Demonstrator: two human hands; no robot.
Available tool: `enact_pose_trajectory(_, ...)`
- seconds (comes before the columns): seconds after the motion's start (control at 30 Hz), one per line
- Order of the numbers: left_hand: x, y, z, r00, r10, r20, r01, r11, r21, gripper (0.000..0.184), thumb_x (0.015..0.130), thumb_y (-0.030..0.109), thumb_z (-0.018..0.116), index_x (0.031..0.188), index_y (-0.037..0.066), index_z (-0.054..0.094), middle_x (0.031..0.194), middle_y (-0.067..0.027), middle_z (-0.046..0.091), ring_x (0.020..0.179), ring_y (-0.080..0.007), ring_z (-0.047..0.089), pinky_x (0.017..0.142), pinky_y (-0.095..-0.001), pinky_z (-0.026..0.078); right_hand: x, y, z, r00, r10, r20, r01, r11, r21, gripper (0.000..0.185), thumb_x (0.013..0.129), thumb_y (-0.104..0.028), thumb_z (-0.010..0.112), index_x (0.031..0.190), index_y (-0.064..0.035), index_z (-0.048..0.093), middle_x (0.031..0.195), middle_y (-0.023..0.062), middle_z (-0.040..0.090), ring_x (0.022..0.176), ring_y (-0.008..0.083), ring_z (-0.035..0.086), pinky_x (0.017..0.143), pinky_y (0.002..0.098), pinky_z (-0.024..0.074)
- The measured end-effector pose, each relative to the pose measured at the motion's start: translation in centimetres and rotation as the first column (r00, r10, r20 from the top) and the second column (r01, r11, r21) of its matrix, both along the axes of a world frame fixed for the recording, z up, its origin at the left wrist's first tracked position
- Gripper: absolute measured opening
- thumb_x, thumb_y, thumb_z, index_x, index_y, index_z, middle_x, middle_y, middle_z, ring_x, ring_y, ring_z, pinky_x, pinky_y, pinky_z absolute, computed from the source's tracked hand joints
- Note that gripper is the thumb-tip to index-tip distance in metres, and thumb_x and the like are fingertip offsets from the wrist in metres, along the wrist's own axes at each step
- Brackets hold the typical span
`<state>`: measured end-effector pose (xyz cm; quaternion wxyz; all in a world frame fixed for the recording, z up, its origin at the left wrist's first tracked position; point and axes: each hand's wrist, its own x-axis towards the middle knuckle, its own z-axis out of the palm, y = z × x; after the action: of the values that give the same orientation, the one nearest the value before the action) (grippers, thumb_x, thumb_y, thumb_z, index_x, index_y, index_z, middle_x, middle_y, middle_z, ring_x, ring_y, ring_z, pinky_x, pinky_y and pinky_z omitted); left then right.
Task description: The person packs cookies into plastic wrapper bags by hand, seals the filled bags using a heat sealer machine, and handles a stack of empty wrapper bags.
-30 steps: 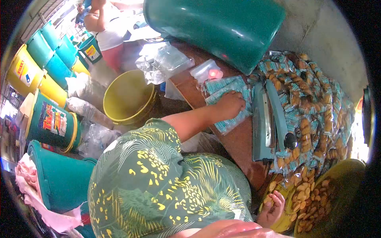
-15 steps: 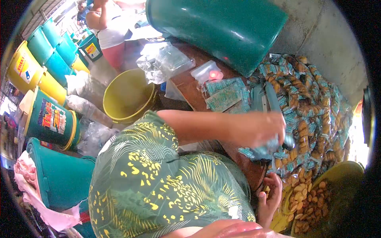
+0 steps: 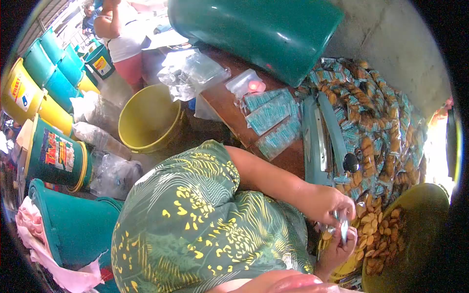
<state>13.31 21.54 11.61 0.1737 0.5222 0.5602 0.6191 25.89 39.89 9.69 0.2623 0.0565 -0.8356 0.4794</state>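
My left hand (image 3: 328,205), at the end of the upper forearm, is closed in a pinch on a small shiny plastic packet (image 3: 344,231). My right hand (image 3: 342,248) sits just below it, fingers curled round the lower part of the packet. Its contents are too small to tell. Beyond both hands lies a light blue bag sealer (image 3: 316,141) with a long hinged arm and a black knob. Under and beside the right hand, a yellow tub (image 3: 420,222) holds loose brown snack pieces (image 3: 383,239).
Flat teal-printed packets (image 3: 268,117) lie on the brown table (image 3: 217,97). Strips of wrapped snacks (image 3: 376,127) are heaped against the wall. A large green drum (image 3: 259,34) lies behind. A yellow bucket (image 3: 151,119), stacked pails and another person (image 3: 122,44) are leftward.
My left hand has moved from the sealer down to my right hand, and both now hold the packet. The sealer's arm and knob are uncovered. The view has shifted slightly.
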Motion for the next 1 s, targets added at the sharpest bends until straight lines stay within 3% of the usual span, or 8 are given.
enact_pose_trajectory(0.1, 0.0, 1.0, -1.8, 0.977, 0.091, -0.195, -0.098, 0.995, -0.030, 0.010, 0.085, 0.015, 0.065, 0.087, 0.006, 0.063, 0.078, -0.0148, 0.064, 0.074, -0.0341, 0.064, 0.063, -0.0448, 0.050, -0.5, -1.2, 1.2, 0.997, -0.072, -0.027, 0.074, 0.993, 0.091, 0.019, 0.085, -0.016, 0.070, 0.086, -0.0062, 0.054, 0.087, 0.0089, 0.056, 0.081, 0.0228, 0.053, 0.071, 0.0349, 0.0438)
enact_pose_trajectory(0.27, -0.3, 0.5, -1.3, 0.909, 0.034, -0.414, -0.143, 0.961, -0.236, 0.020, 0.089, 0.028, 0.059, 0.085, 0.008, 0.062, 0.073, -0.0149, 0.064, 0.068, -0.0389, 0.063, 0.060, -0.0482, 0.049, 0.2, 0.7, -0.8, 0.948, -0.276, 0.157, 0.229, 0.937, 0.264, 0.021, 0.096, -0.017, 0.058, 0.090, 0.0021, 0.053, 0.087, 0.0113, 0.052, 0.082, 0.0205, 0.050, 0.078, 0.0311, 0.0428)
enact_pose_trajectory(0.37, -0.5, 0.5, -2.4, 0.851, 0.154, -0.501, -0.228, 0.969, -0.091, 0.024, 0.090, 0.031, 0.057, 0.087, 0.009, 0.063, 0.074, -0.0145, 0.065, 0.068, -0.0376, 0.064, 0.062, -0.0474, 0.051, -0.3, 0.6, 0.3, 0.955, -0.144, 0.259, 0.067, 0.956, 0.286, 0.020, 0.094, -0.016, 0.060, 0.094, 0.0030, 0.056, 0.088, 0.0137, 0.056, 0.084, 0.0248, 0.053, 0.080, 0.0372, 0.0440)
enact_pose_trajectory(0.57, -2.5, -2.7, -7.2, 0.897, 0.082, -0.434, -0.218, 0.936, -0.275, 0.023, 0.093, 0.032, 0.054, 0.100, 0.013, 0.064, 0.084, -0.0149, 0.068, 0.076, -0.0379, 0.065, 0.069, -0.0486, 0.053, -3.0, 4.5, 2.1, 0.998, -0.010, 0.055, -0.021, 0.848, 0.530, 0.028, 0.091, -0.019, 0.063, 0.110, 0.0004, 0.056, 0.107, 0.0153, 0.057, 0.099, 0.0311, 0.054, 0.090, 0.0415, 0.0432)
enact_pose_trajectory(0.67, -3.7, -4.1, -11.1, 0.911, 0.159, -0.381, -0.327, 0.842, -0.430, 0.020, 0.091, 0.032, 0.059, 0.098, 0.014, 0.065, 0.083, -0.0157, 0.066, 0.076, -0.0390, 0.063, 0.067, -0.0504, 0.049, -5.8, 8.9, 2.3, 0.985, -0.119, 0.121, 0.020, 0.790, 0.612, 0.036, 0.093, -0.022, 0.063, 0.122, -0.0032, 0.053, 0.126, 0.0149, 0.051, 0.117, 0.0341, 0.048, 0.100, 0.0444, 0.0404)
enact_pose_trajectory(0.8, -3.3, -4.8, -10.2, 0.922, 0.167, -0.351, -0.289, 0.897, -0.334, 0.024, 0.093, 0.032, 0.055, 0.103, 0.012, 0.064, 0.089, -0.0175, 0.067, 0.080, -0.0399, 0.064, 0.071, -0.0501, 0.050, -10.8, 12.2, 2.5, 0.906, -0.355, 0.231, 0.141, 0.767, 0.626, 0.046, 0.095, -0.023, 0.061, 0.136, -0.0083, 0.048, 0.145, 0.0155, 0.040, 0.134, 0.0372, 0.039, 0.108, 0.0482, 0.0357)
enact_pose_trajectory(0.9, -3.9, -4.4, -10.8, 0.928, 0.139, -0.345, -0.271, 0.887, -0.373, 0.030, 0.095, 0.034, 0.052, 0.108, 0.010, 0.063, 0.095, -0.0193, 0.067, 0.083, -0.0410, 0.065, 0.073, -0.0494, 0.052, -13.5, 12.9, 1.0, 0.812, -0.540, 0.220, 0.186, 0.598, 0.780, 0.055, 0.095, -0.032, 0.061, 0.143, -0.0118, 0.043, 0.152, 0.0168, 0.034, 0.138, 0.0377, 0.033, 0.109, 0.0494, 0.0338)
enact_pose_trajectory(1.0, -4.0, -4.9, -9.5, 0.936, 0.118, -0.331, -0.262, 0.864, -0.431, 0.033, 0.095, 0.036, 0.052, 0.108, 0.008, 0.064, 0.096, -0.0198, 0.067, 0.085, -0.0404, 0.065, 0.075, -0.0482, 0.052, -15.3, 15.7, -1.9, 0.727, -0.509, 0.461, -0.012, 0.662, 0.750, 0.062, 0.095, -0.041, 0.056, 0.145, -0.0086, 0.040, 0.147, 0.0233, 0.039, 0.135, 0.0405, 0.037, 0.109, 0.0485, 0.0329)
